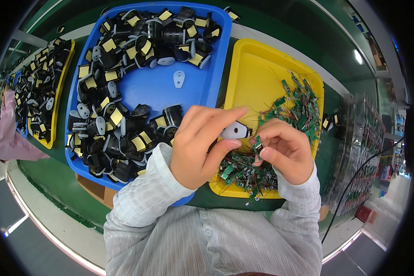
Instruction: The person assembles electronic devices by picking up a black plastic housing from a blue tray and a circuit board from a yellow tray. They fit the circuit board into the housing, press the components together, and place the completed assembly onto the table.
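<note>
Between the thumb and fingers of my left hand [198, 142] is a black plastic housing with a grey oval end plate [234, 130]. My right hand [287, 149] pinches a small green circuit board [257, 146] close beside that housing. Both hands are over the yellow tray [248, 60], which holds several loose green boards with thin wires [303, 103]. To the left, a blue tray [221, 55] carries many black housings with grey plates and pale yellow pads [117, 116]. One loose grey plate [179, 79] lies flat on its bottom. My left fingers hide most of the held housing.
Another yellow tray [63, 92] of similar housings stands at the far left, near a person in a pink sleeve [14, 133]. Stacked clear plastic trays [359, 152] rise at the right, with a black cable [354, 179] beside them. The tabletop is green.
</note>
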### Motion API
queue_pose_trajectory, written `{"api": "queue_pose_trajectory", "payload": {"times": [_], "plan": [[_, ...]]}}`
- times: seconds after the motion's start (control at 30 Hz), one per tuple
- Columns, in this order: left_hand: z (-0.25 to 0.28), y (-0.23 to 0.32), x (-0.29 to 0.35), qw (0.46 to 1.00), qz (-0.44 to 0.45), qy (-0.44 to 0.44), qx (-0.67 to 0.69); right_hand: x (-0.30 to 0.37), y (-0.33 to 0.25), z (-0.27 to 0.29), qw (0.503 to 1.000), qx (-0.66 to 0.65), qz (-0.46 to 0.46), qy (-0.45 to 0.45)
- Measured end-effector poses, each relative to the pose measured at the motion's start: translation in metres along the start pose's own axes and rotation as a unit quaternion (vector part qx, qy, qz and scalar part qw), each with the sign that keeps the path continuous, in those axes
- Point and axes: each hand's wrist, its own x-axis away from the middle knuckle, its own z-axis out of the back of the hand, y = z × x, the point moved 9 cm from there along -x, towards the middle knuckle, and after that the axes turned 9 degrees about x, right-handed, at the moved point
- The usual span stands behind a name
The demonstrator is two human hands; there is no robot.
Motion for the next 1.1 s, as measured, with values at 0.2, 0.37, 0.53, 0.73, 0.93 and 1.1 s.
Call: {"api": "queue_pose_trajectory", "payload": {"times": [0.2, 0.37, 0.53, 0.73, 0.93, 1.1], "plan": [[-0.014, -0.010, 0.004, 0.992, 0.073, -0.070, 0.077, 0.003, 0.000, 0.007, 0.999, -0.049, 0.012, 0.015], [-0.020, -0.014, 0.007, 0.989, 0.078, -0.078, 0.094, 0.002, 0.005, 0.003, 0.994, -0.106, -0.004, -0.003], [-0.019, -0.014, 0.009, 0.988, 0.089, -0.069, 0.103, 0.001, 0.006, 0.000, 0.994, -0.104, -0.012, -0.026], [-0.019, -0.014, 0.010, 0.991, 0.080, -0.062, 0.091, 0.000, 0.010, -0.006, 0.989, -0.131, -0.052, -0.046], [-0.015, -0.006, 0.010, 0.997, 0.028, -0.046, 0.048, 0.001, 0.014, -0.009, 0.987, -0.126, -0.080, -0.053], [-0.010, 0.003, 0.008, 0.999, -0.015, -0.028, 0.009, 0.001, 0.016, -0.015, 0.986, -0.114, -0.100, -0.074]]}}
